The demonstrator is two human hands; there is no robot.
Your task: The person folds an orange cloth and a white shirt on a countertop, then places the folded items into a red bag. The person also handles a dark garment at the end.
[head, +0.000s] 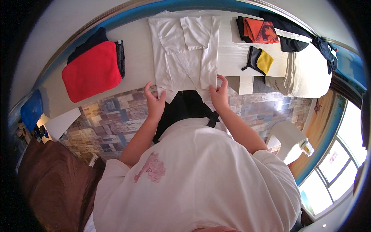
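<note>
A white long-sleeved garment (185, 62) lies spread on the pale wooden tabletop (136, 49), straight in front of me. Its sides or sleeves run down both edges, and its two lower corners hang past the table's front edge towards me. My left hand (155, 103) grips the lower left corner between thumb and fingers. At the lower right corner, my right hand (219, 95) holds the cloth the same way, index finger raised and bent. Part of each grip is hidden by the fingers. Black cloth (185, 105) shows below the garment, at my lap.
To the left, a red folded cloth (92, 71) lies over dark fabric. On the right are orange-and-black folded cloth (258, 30), a yellow-and-grey cloth (261, 61) and a thick cream folded stack (307, 72) with dark clothes (295, 43). A brown-covered piece (58, 182) stands lower left.
</note>
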